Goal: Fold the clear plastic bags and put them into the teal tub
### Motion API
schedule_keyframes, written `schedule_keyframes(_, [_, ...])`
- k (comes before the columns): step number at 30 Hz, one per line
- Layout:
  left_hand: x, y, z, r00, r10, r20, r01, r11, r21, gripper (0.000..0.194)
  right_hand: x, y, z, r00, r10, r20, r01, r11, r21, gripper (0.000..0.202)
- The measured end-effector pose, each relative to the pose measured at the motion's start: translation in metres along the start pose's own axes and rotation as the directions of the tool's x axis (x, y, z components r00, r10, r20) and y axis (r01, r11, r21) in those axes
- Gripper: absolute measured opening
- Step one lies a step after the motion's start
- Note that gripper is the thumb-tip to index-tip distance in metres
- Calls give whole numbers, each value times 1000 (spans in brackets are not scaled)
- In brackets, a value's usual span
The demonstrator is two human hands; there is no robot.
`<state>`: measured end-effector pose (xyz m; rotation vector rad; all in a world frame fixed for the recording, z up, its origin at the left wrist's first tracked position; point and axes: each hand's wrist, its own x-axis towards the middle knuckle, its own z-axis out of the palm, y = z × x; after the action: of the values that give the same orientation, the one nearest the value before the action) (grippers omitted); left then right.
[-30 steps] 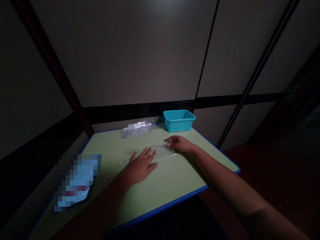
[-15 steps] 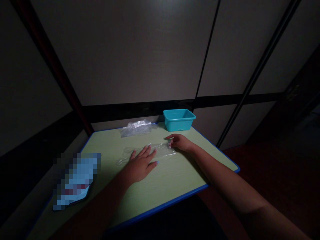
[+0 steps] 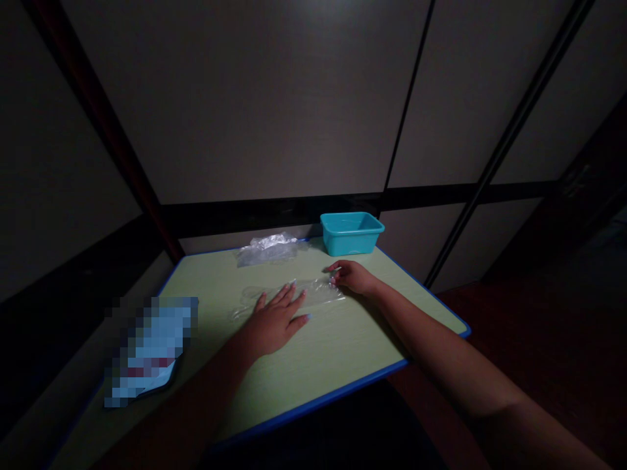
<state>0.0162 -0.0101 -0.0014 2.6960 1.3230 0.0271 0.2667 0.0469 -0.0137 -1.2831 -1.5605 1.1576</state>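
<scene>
The left hand (image 3: 279, 323) lies flat with its fingers spread wide, palm down on a piece of clear plastic film (image 3: 318, 294); the right hand (image 3: 355, 277) is at the film's right end, thumb and fingertips drawn close together, the forefinger reaching a little ahead; whether the film is pinched between them I cannot tell. Little differs from half a second ago: the left hand keeps its spot and its spread, the right hand stays at the same end, and the film there shows a few more bright creases beside the fingertips.

The film lies across the middle of the pale green table (image 3: 313, 365), its rounded left end showing past the left fingers; a crumpled heap of clear plastic (image 3: 274, 248) sits beyond it, close to the far edge; a turquoise plastic basket (image 3: 350, 245) stands upright at the far right corner, just past the right hand and apart from it. A flat object with a pixelated top (image 3: 151, 352) lies by the left edge, beside the left forearm; blue edging (image 3: 318, 401) rims the table; bare tabletop stretches from the hands to the near edge, while pale panels (image 3: 274, 117) rise behind the far edge.
</scene>
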Motion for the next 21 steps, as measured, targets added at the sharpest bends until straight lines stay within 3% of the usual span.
schedule_keyframes(9, [-1,1,0,1000,-25,14,25,1000,15,59,0,0,1,999,23,-45,-27,995,-98,24])
schedule_keyframes(21, [-4,5,0,999,44,-6,-44,999,-2,57,0,0,0,999,-26,-33,20,984,-179,27])
